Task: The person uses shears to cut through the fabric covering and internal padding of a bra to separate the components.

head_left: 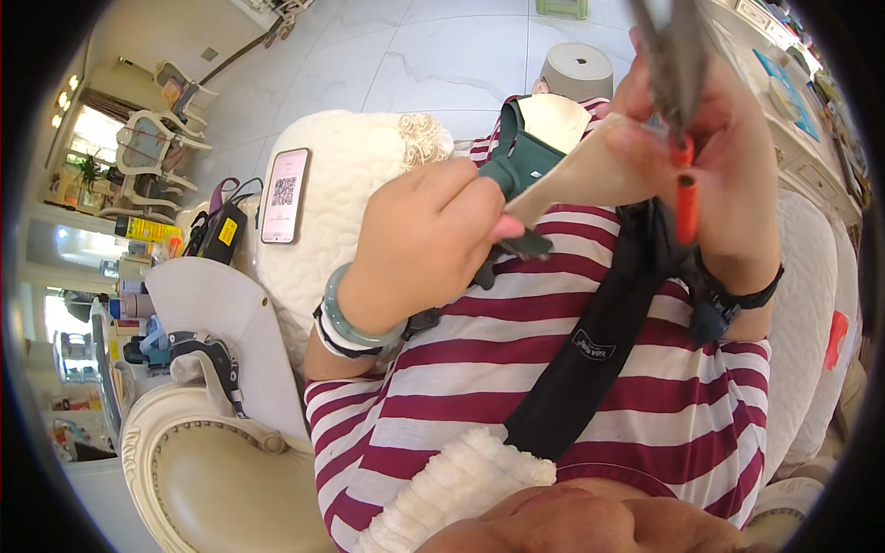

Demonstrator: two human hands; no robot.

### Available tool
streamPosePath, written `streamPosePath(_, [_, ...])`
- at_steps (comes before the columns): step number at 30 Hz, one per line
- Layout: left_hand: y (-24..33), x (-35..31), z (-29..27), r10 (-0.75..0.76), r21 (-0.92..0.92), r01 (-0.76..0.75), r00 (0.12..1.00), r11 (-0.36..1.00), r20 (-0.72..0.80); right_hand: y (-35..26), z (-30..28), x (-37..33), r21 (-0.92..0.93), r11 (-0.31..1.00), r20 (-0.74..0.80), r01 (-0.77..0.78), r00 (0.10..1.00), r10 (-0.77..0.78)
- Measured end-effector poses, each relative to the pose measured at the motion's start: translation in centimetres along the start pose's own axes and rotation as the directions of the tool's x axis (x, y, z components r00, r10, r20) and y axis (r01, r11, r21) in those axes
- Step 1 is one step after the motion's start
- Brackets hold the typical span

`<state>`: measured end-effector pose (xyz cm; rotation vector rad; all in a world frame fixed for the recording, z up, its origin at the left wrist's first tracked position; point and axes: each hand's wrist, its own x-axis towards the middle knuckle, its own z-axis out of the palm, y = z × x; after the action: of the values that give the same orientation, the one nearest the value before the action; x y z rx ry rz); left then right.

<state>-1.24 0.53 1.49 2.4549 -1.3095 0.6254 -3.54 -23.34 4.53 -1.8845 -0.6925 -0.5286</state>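
Observation:
A beige, cloth-like strip (583, 173) is stretched between my two hands over my lap. My left hand (419, 241) is closed, pinching its near end together with a dark green piece (530, 147) that looks like fabric. Scissors with orange-red handles (686, 210) are in my right hand (724, 138), their grey blades blurred and pointing up toward the view. The thumb of that same hand presses on the strip's far end. Behind the strip lies a cream part (556, 120) beside the green piece. How the green and beige pieces join is hidden by my left fingers.
On a cream quilted cover (327, 221) to the left lies a phone (287, 195). A black box with a yellow label (224, 230) and a pale sun visor (217, 304) are nearby. A cylindrical stool (579, 69) stands ahead. Drawers (811, 166) line the right.

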Motion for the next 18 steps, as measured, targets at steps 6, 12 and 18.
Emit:
streamPosePath(6, [-0.2,0.4,0.6,0.032,-0.731,-0.246,0.955,0.637,-0.294,1.5,0.8,0.6,0.185,0.976,-0.046,-0.113,0.991,0.124])
streamPosePath(12, [-0.9,0.1,0.9,0.199,-0.848,-0.217,0.971,0.484,-0.135,2.6,2.3,0.4,0.299,0.937,0.059,-0.18,0.984,0.17])
streamPosePath(18, [-0.6,0.1,1.0,0.197,-0.819,-0.209,0.973,0.535,-0.119,2.7,1.3,-0.6,0.166,0.959,-0.03,-0.229,0.971,0.237])
